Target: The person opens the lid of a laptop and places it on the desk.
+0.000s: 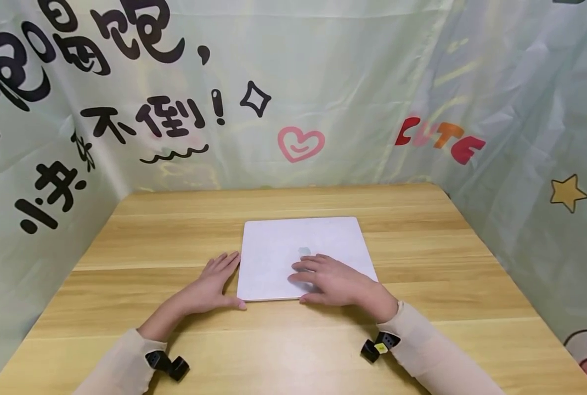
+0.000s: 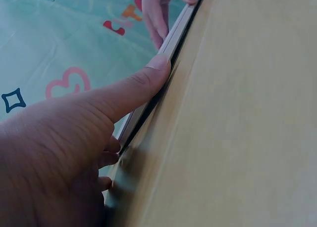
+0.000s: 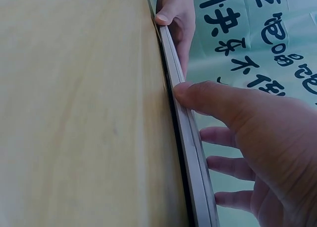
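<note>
A closed silver laptop [image 1: 274, 247] with a faint logo on its lid lies flat on the wooden table. At its front left corner is my left hand [image 1: 209, 288], fingers stretched along the left side and thumb at the front edge. In the left wrist view, that thumb [image 2: 143, 83] lies against the laptop's thin edge [image 2: 181, 31]. My right hand [image 1: 330, 280] rests over the front right of the lid, fingers spread on top. Its thumb [image 3: 208, 98] touches the front edge [image 3: 185, 133] in the right wrist view, where the seam between lid and base shows.
The wooden table [image 1: 175, 230] extends around the laptop on all sides. Printed fabric [image 1: 353, 99] hangs behind the table and along both sides. Small black cameras sit at the left wrist [image 1: 167, 365] and right wrist [image 1: 379, 346].
</note>
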### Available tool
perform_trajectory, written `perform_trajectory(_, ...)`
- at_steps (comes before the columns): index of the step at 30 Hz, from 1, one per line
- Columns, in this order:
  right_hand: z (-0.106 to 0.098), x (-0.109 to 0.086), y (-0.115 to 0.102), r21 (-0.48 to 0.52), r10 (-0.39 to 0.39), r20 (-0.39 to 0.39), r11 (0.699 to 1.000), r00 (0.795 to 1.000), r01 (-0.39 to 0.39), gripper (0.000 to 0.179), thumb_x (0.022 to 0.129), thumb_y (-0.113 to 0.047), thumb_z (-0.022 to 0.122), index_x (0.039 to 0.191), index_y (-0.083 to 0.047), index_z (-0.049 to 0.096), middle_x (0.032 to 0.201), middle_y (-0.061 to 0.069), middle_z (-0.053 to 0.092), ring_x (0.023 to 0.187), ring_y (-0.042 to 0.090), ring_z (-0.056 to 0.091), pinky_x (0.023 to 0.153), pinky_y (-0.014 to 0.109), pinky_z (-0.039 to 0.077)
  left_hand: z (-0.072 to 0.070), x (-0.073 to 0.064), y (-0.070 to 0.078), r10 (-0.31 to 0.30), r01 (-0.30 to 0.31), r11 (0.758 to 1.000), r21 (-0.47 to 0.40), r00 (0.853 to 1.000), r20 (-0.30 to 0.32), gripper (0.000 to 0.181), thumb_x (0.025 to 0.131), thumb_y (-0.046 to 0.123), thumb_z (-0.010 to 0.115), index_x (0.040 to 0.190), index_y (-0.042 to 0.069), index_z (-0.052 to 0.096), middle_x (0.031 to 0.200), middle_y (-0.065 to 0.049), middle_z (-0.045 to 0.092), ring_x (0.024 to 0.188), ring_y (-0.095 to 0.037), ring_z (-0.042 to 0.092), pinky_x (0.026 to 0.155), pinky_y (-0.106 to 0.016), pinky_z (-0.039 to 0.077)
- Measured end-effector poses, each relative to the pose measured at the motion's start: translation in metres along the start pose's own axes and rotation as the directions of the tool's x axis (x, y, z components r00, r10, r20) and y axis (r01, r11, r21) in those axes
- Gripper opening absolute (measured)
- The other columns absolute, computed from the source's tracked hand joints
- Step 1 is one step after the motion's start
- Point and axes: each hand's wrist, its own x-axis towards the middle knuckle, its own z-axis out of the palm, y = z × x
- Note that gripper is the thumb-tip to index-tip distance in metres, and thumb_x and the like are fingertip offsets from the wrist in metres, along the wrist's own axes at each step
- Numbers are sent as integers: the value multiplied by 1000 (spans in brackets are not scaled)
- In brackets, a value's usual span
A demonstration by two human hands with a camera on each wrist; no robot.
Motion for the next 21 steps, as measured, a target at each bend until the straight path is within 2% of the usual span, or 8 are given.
perform_trajectory(13, -4, 4, -2, 2, -54, -30, 999, 998, 54, 41, 94, -37, 66, 127, -13, 66, 128, 4, 63, 123, 29, 56, 100, 52, 44, -3, 0, 3, -10, 10, 1000, -1, 1000, 16, 119, 73, 69, 72, 154, -2, 20, 160, -16, 19, 147, -40, 5, 115, -58, -2)
perform_trajectory(21, -4, 4, -4, -53, -111, -126, 993, 986, 105, 40, 91, -34, 69, 124, -11, 66, 117, 3, 68, 106, 18, 64, 93, 35, 52, -1, 1, 1, -13, 14, 1000, -12, 1000, 23, 121, 72, 69, 72, 154, -2, 19, 160, -16, 19, 147, -40, 5, 115, -58, -2)
